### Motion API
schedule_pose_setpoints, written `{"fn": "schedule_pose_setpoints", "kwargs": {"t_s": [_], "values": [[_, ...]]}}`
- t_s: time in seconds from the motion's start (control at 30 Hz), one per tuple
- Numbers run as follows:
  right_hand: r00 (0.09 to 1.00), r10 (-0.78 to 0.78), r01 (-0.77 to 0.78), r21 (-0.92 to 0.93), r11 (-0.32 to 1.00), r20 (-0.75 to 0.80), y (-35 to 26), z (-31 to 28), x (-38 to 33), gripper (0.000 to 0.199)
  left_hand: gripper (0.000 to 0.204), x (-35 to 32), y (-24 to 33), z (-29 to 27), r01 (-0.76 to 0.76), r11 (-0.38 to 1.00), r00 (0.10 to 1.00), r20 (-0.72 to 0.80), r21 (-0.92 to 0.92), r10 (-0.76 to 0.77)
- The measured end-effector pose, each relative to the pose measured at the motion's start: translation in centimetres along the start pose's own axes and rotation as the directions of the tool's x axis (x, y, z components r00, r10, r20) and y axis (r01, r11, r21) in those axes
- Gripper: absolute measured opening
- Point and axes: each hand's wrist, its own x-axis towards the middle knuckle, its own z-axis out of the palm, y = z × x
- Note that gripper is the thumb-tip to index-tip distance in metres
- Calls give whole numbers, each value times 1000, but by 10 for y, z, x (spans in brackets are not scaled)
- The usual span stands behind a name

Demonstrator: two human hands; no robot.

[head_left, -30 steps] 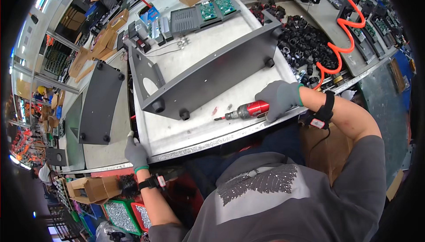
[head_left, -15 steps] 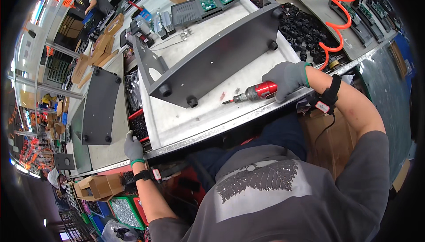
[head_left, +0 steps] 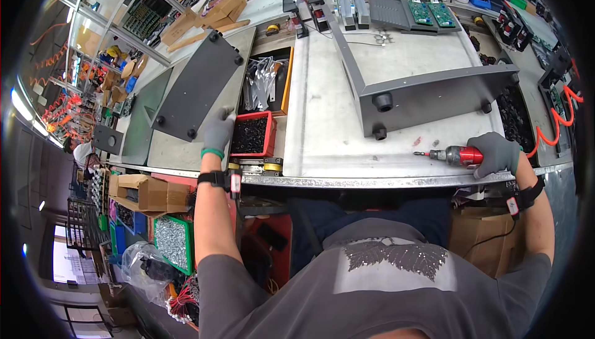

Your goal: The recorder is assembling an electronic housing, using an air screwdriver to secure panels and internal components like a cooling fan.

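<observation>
My right hand (head_left: 496, 155), in a grey glove, is closed around a red and metal power screwdriver (head_left: 457, 155). The tool lies low over the white work surface (head_left: 347, 134), its bit pointing left. Behind it stands a bent dark grey metal panel (head_left: 434, 100) with black round feet. My left hand (head_left: 218, 132), also gloved, is at the left edge of a red bin (head_left: 252, 153) full of small black parts. Its fingers point away from me, partly extended, and nothing shows in them. Left of that hand lies a second dark grey panel with black feet (head_left: 197, 88).
Beyond the red bin, a tray with an orange edge (head_left: 290, 82) holds metal strips in plastic. Green circuit boards (head_left: 431, 13) and finned metal parts (head_left: 353, 12) sit at the back. An orange coiled hose (head_left: 553, 129) hangs at the right. An open cardboard box (head_left: 152, 193) stands lower left.
My view has swung left. My left hand has moved forward from the table's front edge to beside the red bin. The right hand still holds the screwdriver.
</observation>
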Motion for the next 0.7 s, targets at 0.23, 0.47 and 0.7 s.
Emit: {"fn": "schedule_pose_setpoints", "kwargs": {"t_s": [0.23, 0.47, 0.7], "values": [[971, 119, -155, 169, 973, 206, -6, -8, 11, 57, 32, 32, 52, 50, -16, 1000, 975, 222, 6, 15], [993, -9, 5, 35, 999, 120, 0, -4, 12, 59, 41, -23, 117, 75, -49, 930, 905, 378, -364, 195], [983, 6, -10, 21, 1000, 182, -8, -10, 18, 59, 56, -31, 235, 67, 106, 612, 937, 284, -784, 202]]}}
